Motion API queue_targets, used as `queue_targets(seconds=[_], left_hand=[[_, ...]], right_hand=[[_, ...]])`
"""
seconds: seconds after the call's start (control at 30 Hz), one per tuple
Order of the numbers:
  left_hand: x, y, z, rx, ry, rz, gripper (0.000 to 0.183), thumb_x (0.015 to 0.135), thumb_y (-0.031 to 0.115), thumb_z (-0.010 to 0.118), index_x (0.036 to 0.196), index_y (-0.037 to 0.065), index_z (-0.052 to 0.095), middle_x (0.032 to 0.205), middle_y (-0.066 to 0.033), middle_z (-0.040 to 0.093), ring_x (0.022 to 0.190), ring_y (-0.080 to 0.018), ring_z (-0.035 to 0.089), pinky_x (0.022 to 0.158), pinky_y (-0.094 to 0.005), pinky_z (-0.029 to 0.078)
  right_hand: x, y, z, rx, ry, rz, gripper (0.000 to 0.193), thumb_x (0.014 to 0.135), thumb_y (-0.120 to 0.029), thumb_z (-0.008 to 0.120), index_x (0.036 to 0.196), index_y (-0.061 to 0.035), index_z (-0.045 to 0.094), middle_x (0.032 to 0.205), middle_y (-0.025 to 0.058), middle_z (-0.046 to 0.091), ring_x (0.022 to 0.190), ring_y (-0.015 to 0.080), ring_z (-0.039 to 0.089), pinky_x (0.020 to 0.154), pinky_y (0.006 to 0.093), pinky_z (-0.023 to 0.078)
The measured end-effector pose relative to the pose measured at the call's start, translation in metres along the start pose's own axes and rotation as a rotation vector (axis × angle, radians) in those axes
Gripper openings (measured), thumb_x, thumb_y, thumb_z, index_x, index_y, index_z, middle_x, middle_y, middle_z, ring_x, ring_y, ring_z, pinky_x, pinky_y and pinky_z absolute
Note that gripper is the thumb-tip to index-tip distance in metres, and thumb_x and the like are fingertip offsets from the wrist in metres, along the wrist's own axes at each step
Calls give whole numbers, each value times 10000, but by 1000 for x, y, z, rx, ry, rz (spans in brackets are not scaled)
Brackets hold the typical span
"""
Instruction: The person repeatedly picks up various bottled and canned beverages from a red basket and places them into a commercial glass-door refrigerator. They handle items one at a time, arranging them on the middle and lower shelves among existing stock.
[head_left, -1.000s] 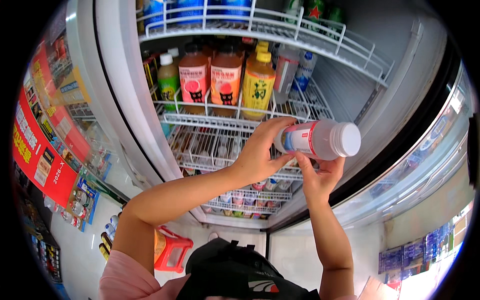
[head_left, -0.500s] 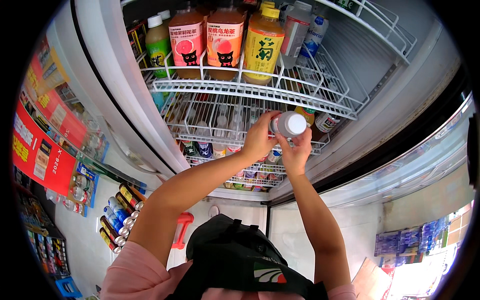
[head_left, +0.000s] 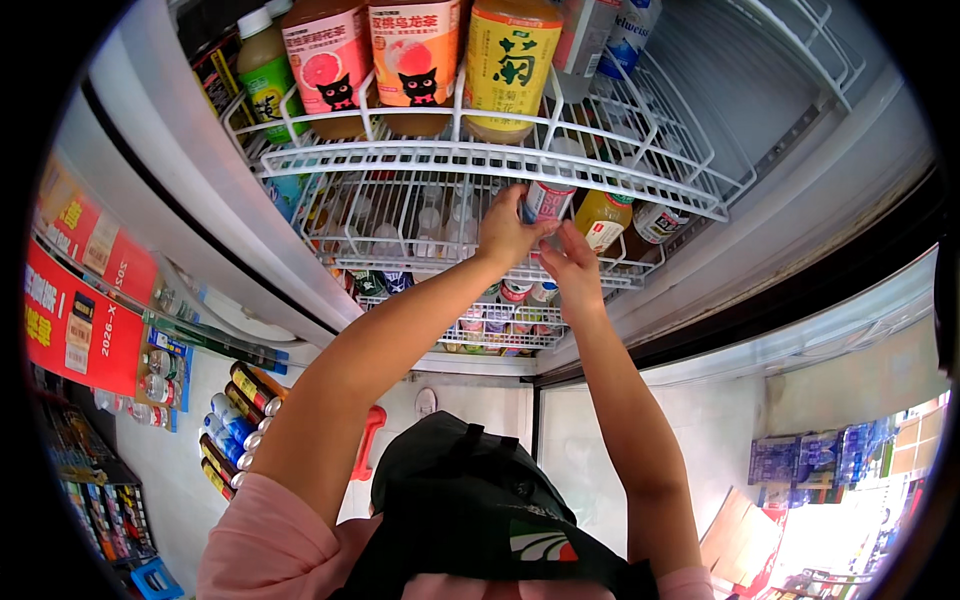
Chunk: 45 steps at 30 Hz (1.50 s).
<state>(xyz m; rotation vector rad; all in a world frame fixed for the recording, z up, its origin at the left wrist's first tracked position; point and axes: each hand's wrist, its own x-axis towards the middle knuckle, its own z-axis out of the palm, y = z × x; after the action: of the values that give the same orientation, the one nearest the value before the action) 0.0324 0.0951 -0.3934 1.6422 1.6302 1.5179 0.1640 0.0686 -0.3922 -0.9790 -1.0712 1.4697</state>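
My left hand (head_left: 508, 232) is closed round a small bottle (head_left: 549, 201) with a grey and pink label. The bottle is tilted, its top partly hidden behind the front rail of the upper wire shelf (head_left: 440, 155). Just below the bottle's base is my right hand (head_left: 574, 268), thumb and fingers apart, its fingertips close to the bottle; whether they touch it is hard to see. To the right of the small bottle, a yellow bottle (head_left: 603, 222) stands on the lower wire shelf (head_left: 480, 262), beside a dark bottle with a white label (head_left: 655, 225).
Large tea bottles (head_left: 415, 75) with pink, orange and yellow labels line the upper shelf. The cooler's door frame (head_left: 200, 190) rises on the left, its side wall (head_left: 800, 150) on the right. Cans (head_left: 232, 425) are on the floor at left, near a red plastic stool (head_left: 369, 443).
The small bottle has moved forward into the cooler and tipped, now showing its label. My right hand has slipped off its side to below its base. The view has shifted closer to the shelves.
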Motion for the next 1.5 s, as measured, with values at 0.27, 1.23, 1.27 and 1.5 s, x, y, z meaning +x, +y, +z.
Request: queue_targets(seconds=[0.27,1.23,1.27,1.5], left_hand=[[36,-15,14,59,-36,-65,632,624,302,861,1139,74,574,982,-149,682,919,-327,651,795,-387,509],[32,200,-74,-451,-49,350,525,845,-41,563,1331,15,371,1320,-138,454,1247,-238,449,1001,-350,409],[41,202,-68,-434,-26,315,576,841,-50,547,1370,8,328,1362,-159,421,1283,-257,419,1016,-356,398],[86,189,-47,-284,3,172,744,838,-21,492,1473,-29,105,1473,-256,278,1363,-316,322,1081,-349,318]], right_hand=[[23,1,6,79,-117,28,713,831,14,565,1467,-3,242,1478,109,327,1343,220,344,1041,331,350],[0,-199,57,44,-36,-762,451,825,32,626,1231,4,432,1166,129,561,999,168,576,845,299,491],[17,-202,58,25,-20,-771,458,819,36,627,1232,5,430,1168,132,559,1005,177,575,845,303,493],[88,-215,66,-332,126,-536,670,739,-126,771,1274,39,405,1261,193,497,1099,257,532,906,365,467]])
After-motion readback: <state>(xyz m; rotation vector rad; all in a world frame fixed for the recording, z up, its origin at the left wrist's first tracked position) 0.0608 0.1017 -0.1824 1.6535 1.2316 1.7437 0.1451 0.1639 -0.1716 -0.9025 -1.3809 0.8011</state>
